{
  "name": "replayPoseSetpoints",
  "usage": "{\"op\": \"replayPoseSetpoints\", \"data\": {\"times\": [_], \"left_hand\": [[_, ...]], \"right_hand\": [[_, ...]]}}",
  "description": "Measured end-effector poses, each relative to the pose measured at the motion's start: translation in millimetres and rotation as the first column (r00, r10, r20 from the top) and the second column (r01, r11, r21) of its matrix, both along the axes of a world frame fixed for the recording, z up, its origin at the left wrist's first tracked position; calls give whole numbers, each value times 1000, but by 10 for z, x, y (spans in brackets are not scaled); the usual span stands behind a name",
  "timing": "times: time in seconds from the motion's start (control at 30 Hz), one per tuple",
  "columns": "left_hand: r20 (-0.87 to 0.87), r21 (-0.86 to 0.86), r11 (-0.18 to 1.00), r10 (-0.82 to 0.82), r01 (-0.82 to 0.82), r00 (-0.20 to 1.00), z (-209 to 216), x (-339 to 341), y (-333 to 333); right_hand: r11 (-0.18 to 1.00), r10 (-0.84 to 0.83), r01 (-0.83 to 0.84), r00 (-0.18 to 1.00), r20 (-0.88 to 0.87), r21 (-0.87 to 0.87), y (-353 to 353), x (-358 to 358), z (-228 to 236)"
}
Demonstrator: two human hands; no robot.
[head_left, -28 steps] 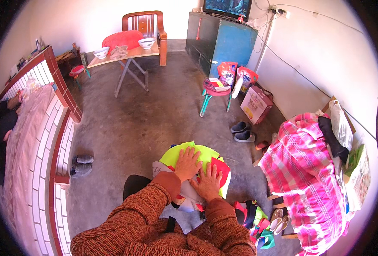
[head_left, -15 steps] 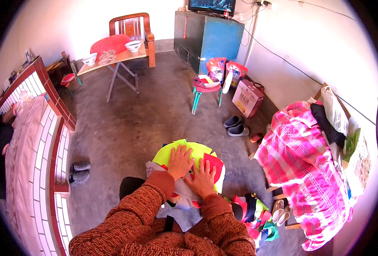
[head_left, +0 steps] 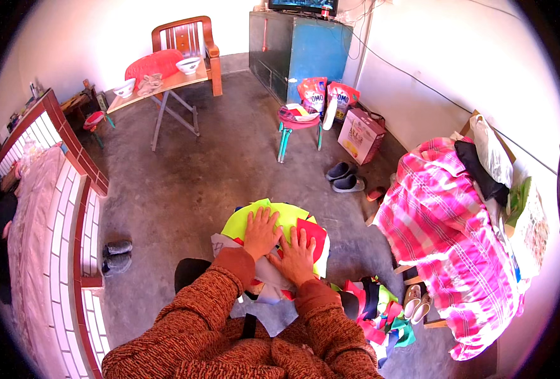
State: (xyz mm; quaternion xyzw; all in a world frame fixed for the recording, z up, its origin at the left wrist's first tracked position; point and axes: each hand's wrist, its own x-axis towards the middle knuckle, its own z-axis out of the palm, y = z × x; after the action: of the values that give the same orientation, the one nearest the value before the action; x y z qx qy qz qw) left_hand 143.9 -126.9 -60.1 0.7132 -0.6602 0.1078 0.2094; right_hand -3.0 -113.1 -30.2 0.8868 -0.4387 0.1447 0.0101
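A rounded layer of fabric pieces lies in front of me, with a bright yellow-green cloth (head_left: 292, 213) at its far side. On its right sits a red cloth piece (head_left: 318, 235); grey cloth (head_left: 219, 242) shows at the left and between my wrists. My left hand (head_left: 263, 234) rests flat on the yellow-green cloth, fingers spread. Beside it my right hand (head_left: 295, 258) lies flat too, its fingers reaching onto the red piece. The hands nearly touch at the thumbs. Neither grips anything. What supports the fabric is hidden beneath it.
A heap of colourful cloth scraps (head_left: 381, 316) lies on the floor at my right, near a pair of light shoes (head_left: 417, 304). Pink plaid cloth (head_left: 444, 246) drapes furniture farther right. Dark slippers (head_left: 345, 177) and a small stool (head_left: 299, 120) stand ahead; a folding table (head_left: 166, 85) is far left.
Both hands stay flat on the fabric, with little visible shift. The whole view has tilted slightly, so the room appears a little higher and to the left.
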Motion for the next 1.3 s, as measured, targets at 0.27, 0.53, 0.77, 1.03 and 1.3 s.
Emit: {"op": "replayPoseSetpoints", "data": {"times": [0.27, 0.53, 0.77, 1.03, 1.3], "left_hand": [[-27, 18, 1000, -9, 9, 1000, 51, -5, 14], [-44, 26, 1000, -8, 9, 999, 55, -9, 18], [-48, 56, 998, -3, 6, 999, 55, 0, 6], [-79, 85, 996, -6, 13, 997, 99, -19, 8], [-65, 59, 998, -15, 19, 998, 66, 0, 13]], "right_hand": [[1000, 2, -2, 1000, 9, -30, -5, -10, -23], [1000, 2, -1, 999, 41, -17, 13, -8, 14], [1000, -3, 3, 1000, -5, 0, -13, -10, 6], [1000, -10, 10, 1000, -3, 1, -16, -17, 3], [1000, -5, 5, 1000, -2, -9, -7, -14, -1]]}}
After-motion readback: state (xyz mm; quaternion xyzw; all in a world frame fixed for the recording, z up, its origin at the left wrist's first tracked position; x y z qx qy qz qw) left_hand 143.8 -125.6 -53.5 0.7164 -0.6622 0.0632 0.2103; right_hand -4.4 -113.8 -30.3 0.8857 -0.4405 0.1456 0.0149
